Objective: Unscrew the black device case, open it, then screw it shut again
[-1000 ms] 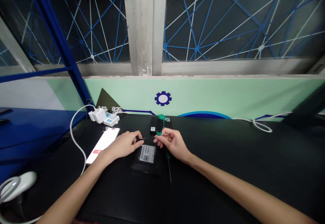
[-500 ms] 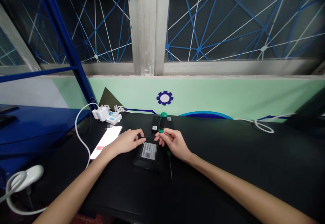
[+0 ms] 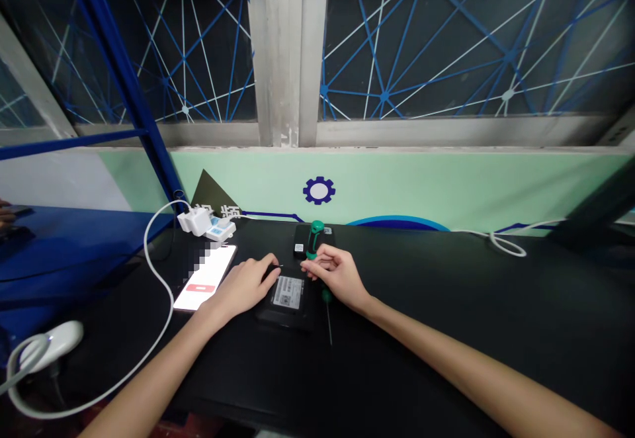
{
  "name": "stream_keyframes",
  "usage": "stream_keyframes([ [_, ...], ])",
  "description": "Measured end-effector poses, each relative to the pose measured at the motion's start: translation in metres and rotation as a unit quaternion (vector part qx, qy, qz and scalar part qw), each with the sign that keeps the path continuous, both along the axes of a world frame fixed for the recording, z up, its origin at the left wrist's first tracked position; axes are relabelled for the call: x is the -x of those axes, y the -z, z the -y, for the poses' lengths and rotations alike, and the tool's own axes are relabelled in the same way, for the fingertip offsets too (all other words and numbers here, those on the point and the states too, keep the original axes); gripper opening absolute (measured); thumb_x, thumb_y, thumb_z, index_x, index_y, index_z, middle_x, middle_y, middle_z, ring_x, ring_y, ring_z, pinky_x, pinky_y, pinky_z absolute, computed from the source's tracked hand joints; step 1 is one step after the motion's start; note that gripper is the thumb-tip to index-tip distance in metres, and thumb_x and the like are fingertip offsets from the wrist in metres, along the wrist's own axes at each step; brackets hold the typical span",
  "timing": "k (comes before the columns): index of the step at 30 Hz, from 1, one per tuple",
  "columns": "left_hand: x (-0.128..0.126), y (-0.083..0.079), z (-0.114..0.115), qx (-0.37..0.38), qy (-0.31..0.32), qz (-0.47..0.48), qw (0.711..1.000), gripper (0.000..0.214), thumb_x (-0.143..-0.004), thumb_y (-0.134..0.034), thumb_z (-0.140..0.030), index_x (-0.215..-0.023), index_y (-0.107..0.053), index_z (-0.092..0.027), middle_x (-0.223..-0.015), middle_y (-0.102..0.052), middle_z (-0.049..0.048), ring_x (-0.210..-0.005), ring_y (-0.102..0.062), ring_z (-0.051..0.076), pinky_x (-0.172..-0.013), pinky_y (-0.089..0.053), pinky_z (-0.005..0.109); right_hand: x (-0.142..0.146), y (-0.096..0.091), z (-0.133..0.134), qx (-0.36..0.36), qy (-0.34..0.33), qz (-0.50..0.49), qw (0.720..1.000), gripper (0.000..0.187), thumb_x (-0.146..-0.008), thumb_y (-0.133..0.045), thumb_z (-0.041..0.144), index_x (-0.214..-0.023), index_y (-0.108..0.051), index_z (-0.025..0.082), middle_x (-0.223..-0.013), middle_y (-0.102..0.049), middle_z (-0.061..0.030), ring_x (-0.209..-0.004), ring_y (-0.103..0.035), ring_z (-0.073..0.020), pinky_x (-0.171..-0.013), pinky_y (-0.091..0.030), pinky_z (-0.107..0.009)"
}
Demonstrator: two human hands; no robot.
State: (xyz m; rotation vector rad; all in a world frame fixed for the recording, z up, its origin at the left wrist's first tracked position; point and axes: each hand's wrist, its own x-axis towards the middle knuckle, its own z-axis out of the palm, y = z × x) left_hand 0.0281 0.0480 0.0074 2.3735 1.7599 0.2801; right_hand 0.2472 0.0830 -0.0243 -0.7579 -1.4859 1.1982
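Observation:
A flat black device with a white label lies on the black tabletop. My left hand grips its far left corner, fingers bent over the edge and thumb beside the label. In my right hand, held at the device's far right side, is a screwdriver with a green and black handle, nearly upright. Fingers pinch below the handle, and its tip is hidden. A second green screwdriver lies partly beneath that hand, its thin shaft pointing towards me.
Behind the hands sits another black box. Left of my left hand lies a lit phone, with white plugs and a power strip beyond. A white cable curves down to a white mouse-shaped thing. Another person's hand shows far left.
The view has shifted slightly. Both hands stay at the device, with the right hand's fingers a little higher around the screwdriver. Another person's hand has appeared at the far left.

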Motion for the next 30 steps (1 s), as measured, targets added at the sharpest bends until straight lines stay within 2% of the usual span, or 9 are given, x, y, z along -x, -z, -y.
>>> stream_keyframes([
  [6, 0.0020, -0.0038, 0.0016, 0.012, 0.007, 0.017, 1.000, 0.038, -0.101, -0.032, -0.050, -0.118, -0.058, -0.028, -0.079, -0.066, 0.0042, -0.079, -0.067, 0.028, -0.068, -0.043, 0.032, -0.0006, 0.0020, -0.0008, 0.010, -0.006, 0.000, 1.000, 0.040, -0.070, -0.084, 0.049, -0.069, -0.060, 0.018, -0.071, -0.074, -0.0066, -0.056, -0.064, -0.0143, -0.054, -0.054, -0.026],
  [16, 0.0009, -0.0071, 0.0025, 0.016, 0.009, 0.025, 1.000, 0.039, -0.100, -0.034, -0.051, -0.118, -0.060, -0.027, -0.075, -0.066, 0.0027, -0.075, -0.066, 0.026, -0.064, -0.041, 0.030, 0.0002, -0.0006, 0.0019, 0.001, -0.019, 0.009, 1.000, 0.040, -0.075, -0.078, 0.054, -0.070, -0.062, 0.017, -0.075, -0.076, -0.0084, -0.056, -0.063, -0.0139, -0.054, -0.052, -0.027],
  [20, 0.0013, -0.0073, 0.0028, 0.014, 0.011, 0.027, 0.999, 0.039, -0.100, -0.034, -0.051, -0.117, -0.060, -0.027, -0.075, -0.065, 0.0026, -0.074, -0.066, 0.026, -0.064, -0.041, 0.030, -0.0012, -0.0003, 0.0020, -0.011, -0.029, 0.017, 0.999, 0.038, -0.080, -0.074, 0.052, -0.076, -0.067, 0.016, -0.078, -0.076, -0.0093, -0.059, -0.063, -0.0136, -0.055, -0.052, -0.027],
  [26, 0.0013, -0.0072, 0.0018, 0.019, 0.012, 0.029, 0.999, 0.038, -0.100, -0.034, -0.051, -0.117, -0.059, -0.028, -0.073, -0.065, 0.0016, -0.071, -0.066, 0.025, -0.063, -0.040, 0.030, -0.0034, -0.0007, 0.0037, -0.035, -0.027, 0.035, 0.998, 0.037, -0.085, -0.069, 0.053, -0.085, -0.072, 0.016, -0.081, -0.075, -0.0081, -0.059, -0.064, -0.0140, -0.057, -0.054, -0.027],
  [30, 0.0017, -0.0075, 0.0021, 0.021, 0.011, 0.024, 0.999, 0.040, -0.100, -0.034, -0.052, -0.118, -0.059, -0.027, -0.073, -0.065, 0.0017, -0.075, -0.066, 0.025, -0.064, -0.040, 0.030, -0.0023, -0.0002, 0.0040, -0.040, -0.015, 0.043, 0.998, 0.037, -0.081, -0.073, 0.053, -0.082, -0.070, 0.016, -0.076, -0.073, -0.0062, -0.059, -0.065, -0.0149, -0.056, -0.055, -0.028],
])
